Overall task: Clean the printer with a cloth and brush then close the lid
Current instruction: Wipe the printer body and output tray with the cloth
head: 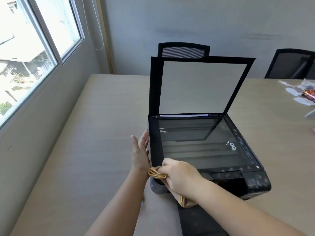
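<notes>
Right hand (181,176) is curled round a bunched tan cloth (157,173), which we find pressed at the near-left corner of the printer (255,184), right at the edge of the scanner glass (204,143). More cloth hangs below the wrist, over the printer's front. Left hand (140,150) lies flat w/ fingers straight, palm against the printer's left side wall; it holds nothing.

We note the printer is black, sitting on a pale wood-grain worktop (102,125), approx. centre of view. Lid (201,86) stands raised at the back, nearly upright, its light inner pad facing us and reflected in the glass. A small white mark shows on the glass toward the right side; we cannot tell what it is. A control strip w/ faint icons runs along the right edge of the top. A dark tray extends from the printer front toward us.

Behind the worktop: two dark mesh-back chairs (183,50), one directly behind the lid, one far right. Torn white paper scraps (296,94) and a red wrapper lie at the worktop's far right. Window (34,40) at left.
</notes>
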Available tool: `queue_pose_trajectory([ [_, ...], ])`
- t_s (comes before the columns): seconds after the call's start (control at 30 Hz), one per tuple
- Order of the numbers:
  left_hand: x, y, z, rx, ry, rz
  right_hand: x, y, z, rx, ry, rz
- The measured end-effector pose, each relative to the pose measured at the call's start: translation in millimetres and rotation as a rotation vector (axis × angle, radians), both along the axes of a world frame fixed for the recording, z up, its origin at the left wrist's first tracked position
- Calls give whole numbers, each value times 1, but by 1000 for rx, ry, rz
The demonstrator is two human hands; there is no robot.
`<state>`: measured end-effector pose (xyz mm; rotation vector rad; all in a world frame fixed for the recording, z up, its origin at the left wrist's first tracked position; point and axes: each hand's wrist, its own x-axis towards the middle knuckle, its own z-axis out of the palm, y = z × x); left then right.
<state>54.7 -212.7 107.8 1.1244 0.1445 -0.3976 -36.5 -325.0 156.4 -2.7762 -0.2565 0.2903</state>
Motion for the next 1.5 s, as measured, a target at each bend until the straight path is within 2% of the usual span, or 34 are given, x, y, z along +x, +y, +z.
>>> queue_pose_trajectory([
  [0.1, -15, -9, 4, 226, -208, 33, -19, -10, -4, 61, -102, -115],
  [0.17, -24, -9, -1, 525, -491, 37, -32, -28, -3, 95, -121, -246],
  [0.27, -40, -14, -7, 989, -864, -62, -56, -73, -5, 74, -152, -415],
  [0.37, -63, -29, -6, 1179, -1164, -154, -81, -122, -9, 53, -144, -586],
  [0.47, -79, -46, -9, 1343, -1337, -311, -92, -146, -16, -38, -175, -645],
  [0.53, -86, -56, -9, 1433, -1369, -389, -86, -138, -20, -86, -171, -592],
  [0.67, -91, -70, -7, 1522, -1312, -430, -75, -114, -27, -152, -143, -422],
  [0.77, -92, -79, -1, 1515, -1261, -430, -84, -136, -25, -171, -117, -433],
  [0.9, -94, -84, 2, 1505, -1233, -421, -96, -170, -18, -208, -99, -559],
  [1.1, -102, -93, -2, 1589, -1139, -417, -77, -109, -11, -112, -106, -356],
  [1.2, -104, -99, -2, 1608, -1124, -405, -81, -128, -15, -109, -109, -406],
  [1.37, -109, -109, -5, 1652, -1114, -432, -100, -188, -13, -207, -91, -608],
  [1.43, -113, -112, -6, 1669, -1076, -423, -95, -173, -15, -191, -140, -613],
  [1.5, -115, -111, -7, 1668, -1037, -368, -86, -141, -20, -88, -188, -545],
])
